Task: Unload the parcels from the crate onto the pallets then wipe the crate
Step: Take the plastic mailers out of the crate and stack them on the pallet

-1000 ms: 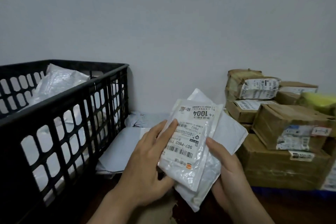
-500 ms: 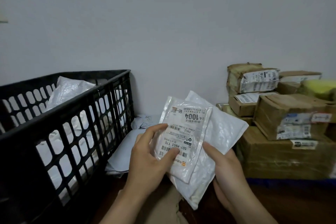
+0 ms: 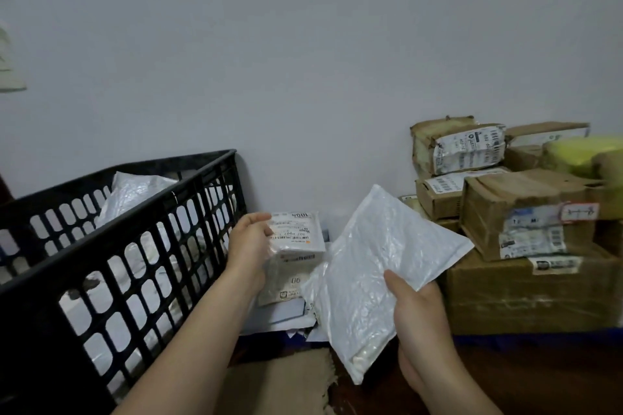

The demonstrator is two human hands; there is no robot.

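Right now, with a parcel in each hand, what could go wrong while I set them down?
1. Your right hand pinches the white bubble mailer near one lower edge only, so it may slip.
2. The labelled parcel in your left hand hovers over a loose pile of flat mailers; it could slide off.
3. The black crate still holds white bags, so wiping now would be premature.

lbl'd parcel [image 3: 296,232] in L hand [image 3: 249,246] | white mailer [image 3: 381,266] tilted, R hand [image 3: 418,310] | black crate [image 3: 141,207], bags [image 3: 135,192] inside
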